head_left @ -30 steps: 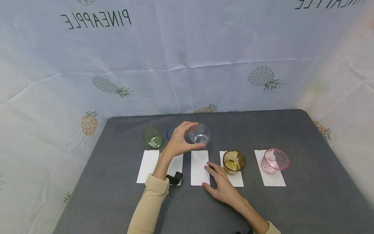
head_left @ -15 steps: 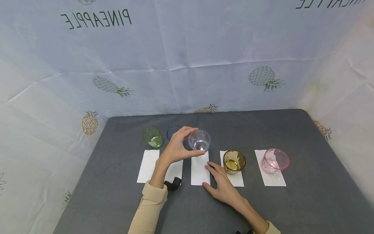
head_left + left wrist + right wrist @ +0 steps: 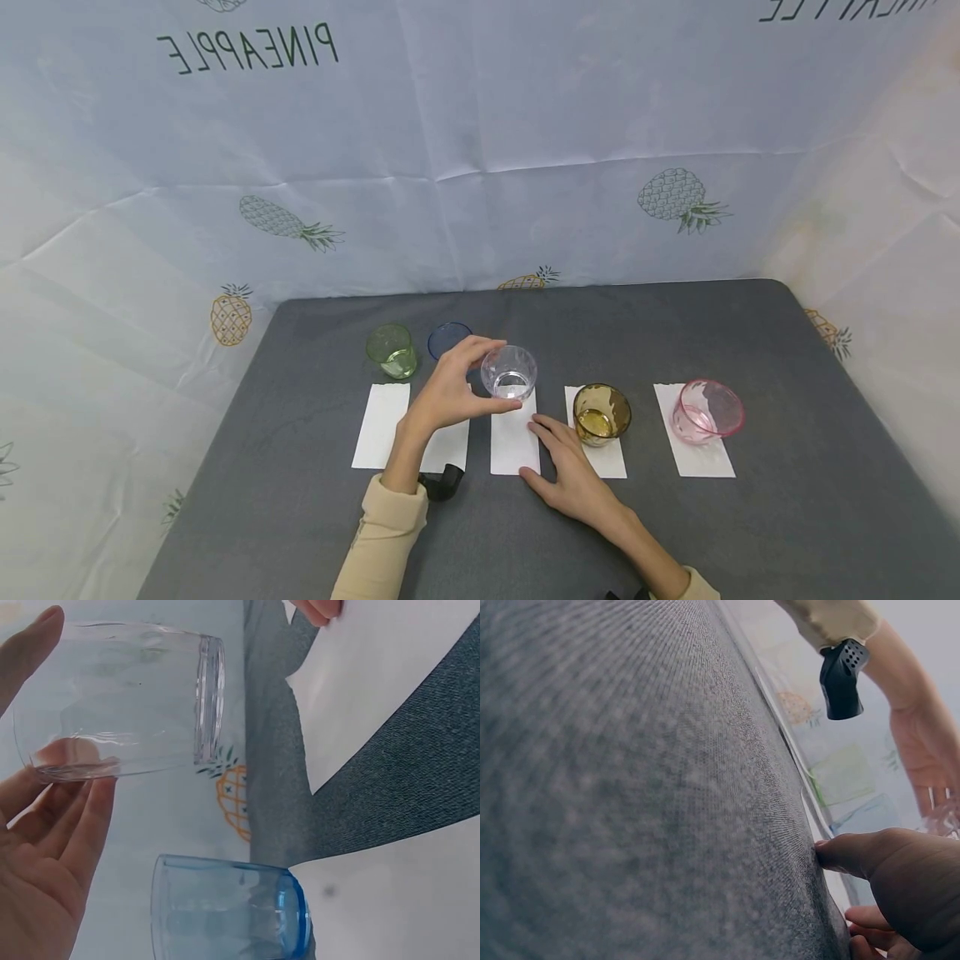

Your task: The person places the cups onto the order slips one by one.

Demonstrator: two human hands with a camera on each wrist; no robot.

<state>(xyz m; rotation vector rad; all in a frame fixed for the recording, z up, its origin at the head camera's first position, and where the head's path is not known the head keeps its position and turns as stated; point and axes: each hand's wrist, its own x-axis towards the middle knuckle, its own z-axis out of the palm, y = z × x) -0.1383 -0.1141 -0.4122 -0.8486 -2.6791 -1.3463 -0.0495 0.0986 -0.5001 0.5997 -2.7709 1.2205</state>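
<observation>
A: State the condition of the left hand.

B: The left hand [image 3: 450, 396] is curved part-way closed around the clear glass [image 3: 509, 372]. The glass is upright and raised, at the far end of the middle paper [image 3: 513, 437].

A: And the right hand?

B: The right hand [image 3: 572, 483] is spread, gripping nothing; its fingertips and thumb touch the middle paper's right edge.

A: Locate the remaining glasses.

B: Yellow glass [image 3: 598, 421] and pink glass [image 3: 701, 412]: right. Green glass [image 3: 393, 354] and blue glass [image 3: 448, 339]: far left.
</observation>
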